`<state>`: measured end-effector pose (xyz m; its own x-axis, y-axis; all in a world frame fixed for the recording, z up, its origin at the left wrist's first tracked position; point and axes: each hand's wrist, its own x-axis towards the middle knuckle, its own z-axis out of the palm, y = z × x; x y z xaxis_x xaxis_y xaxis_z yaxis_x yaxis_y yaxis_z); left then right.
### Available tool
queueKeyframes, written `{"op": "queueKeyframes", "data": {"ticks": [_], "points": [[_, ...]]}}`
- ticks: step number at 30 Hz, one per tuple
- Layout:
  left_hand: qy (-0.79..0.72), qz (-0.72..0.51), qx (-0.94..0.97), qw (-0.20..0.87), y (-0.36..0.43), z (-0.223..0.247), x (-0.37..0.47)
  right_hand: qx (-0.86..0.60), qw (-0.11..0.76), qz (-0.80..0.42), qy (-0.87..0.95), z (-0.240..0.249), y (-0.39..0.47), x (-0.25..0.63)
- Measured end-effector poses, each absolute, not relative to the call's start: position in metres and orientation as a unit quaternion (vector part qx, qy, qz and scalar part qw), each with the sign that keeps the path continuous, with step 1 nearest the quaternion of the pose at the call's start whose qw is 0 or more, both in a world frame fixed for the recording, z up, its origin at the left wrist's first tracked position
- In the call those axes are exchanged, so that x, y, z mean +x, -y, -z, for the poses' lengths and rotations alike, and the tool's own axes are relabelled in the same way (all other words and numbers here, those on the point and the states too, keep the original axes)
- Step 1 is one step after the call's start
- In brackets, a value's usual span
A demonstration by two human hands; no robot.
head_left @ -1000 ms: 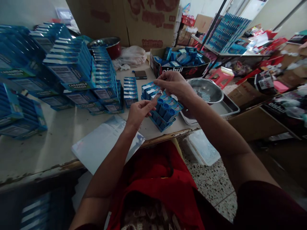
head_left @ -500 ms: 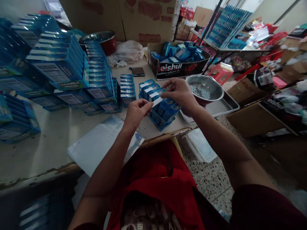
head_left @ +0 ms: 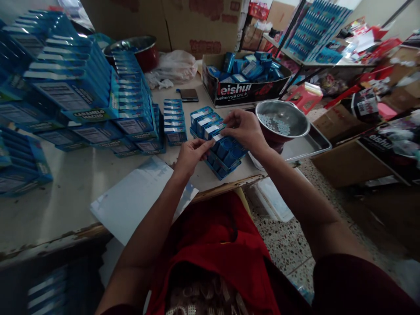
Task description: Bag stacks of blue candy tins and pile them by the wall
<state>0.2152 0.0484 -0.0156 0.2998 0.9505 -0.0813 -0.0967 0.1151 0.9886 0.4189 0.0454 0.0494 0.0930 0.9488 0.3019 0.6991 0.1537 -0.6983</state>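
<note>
A display tray of small blue boxes (head_left: 226,151) stands near the table's front edge, some of its boxes topped with white strips. My left hand (head_left: 193,155) is closed in a pinch on the left end of a white strip (head_left: 218,138) lying across one of these boxes. From the right, my right hand (head_left: 244,129) reaches over the same tray, its fingers bent and pressed together at the strip's other end. Whether the right fingers grip the strip is hidden. Just to the left sits a narrow stack of blue boxes (head_left: 174,122).
Tall stacks of blue boxes (head_left: 72,87) fill the left side. White sheets (head_left: 131,197) lie at the front edge. A printed carton of blue packs (head_left: 247,94) stands behind, a metal bowl (head_left: 297,127) on a tray (head_left: 315,146) at right.
The white strip, raised and tilted before, is now lower against the box. My left hand has moved slightly right and down; my right hand remains over the tray.
</note>
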Motion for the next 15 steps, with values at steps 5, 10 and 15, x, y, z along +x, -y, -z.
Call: {"op": "queueKeyframes", "data": {"ticks": [5,10,15], "points": [[-0.454,-0.393,0.433,0.672,-0.050,0.039,0.226,-0.646,0.396,-0.162,0.632,-0.042,-0.044,0.427],[-0.465,-0.410,0.399,0.676,-0.048,0.052,0.241,-0.617,0.387,-0.280,0.625,-0.044,-0.045,0.429],[-0.452,-0.437,0.477,0.615,-0.040,0.056,0.230,-0.658,0.342,-0.257,0.619,-0.054,-0.037,0.425]]}}
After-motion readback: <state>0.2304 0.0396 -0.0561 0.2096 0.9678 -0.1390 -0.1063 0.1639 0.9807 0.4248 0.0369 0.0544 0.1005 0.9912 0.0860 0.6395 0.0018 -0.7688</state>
